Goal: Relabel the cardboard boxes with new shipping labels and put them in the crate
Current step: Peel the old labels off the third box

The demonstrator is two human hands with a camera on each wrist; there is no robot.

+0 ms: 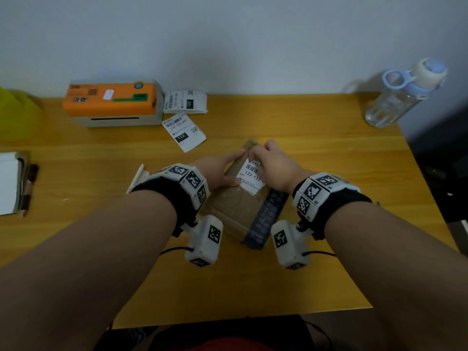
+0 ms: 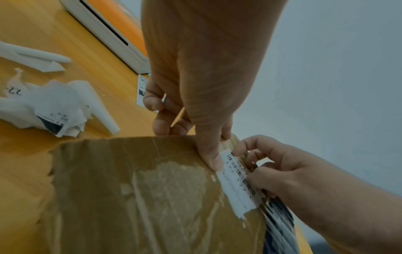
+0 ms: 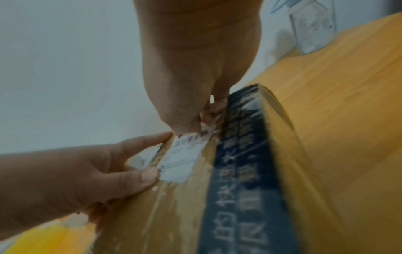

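Note:
A brown cardboard box with glossy tape and a dark blue printed strip lies in the middle of the wooden table. A white shipping label with a barcode sits on its top near the far end. My left hand grips the box's left edge, with its thumb on top at the label's side. My right hand pinches the label's far edge between curled fingers. The left wrist view shows the label lying along the box. In the right wrist view the label lies partly on the cardboard.
An orange-topped label printer stands at the back left, two loose printed labels beside it. Crumpled torn label scraps lie left of the box. A clear water bottle stands back right. A notebook with pens is far left.

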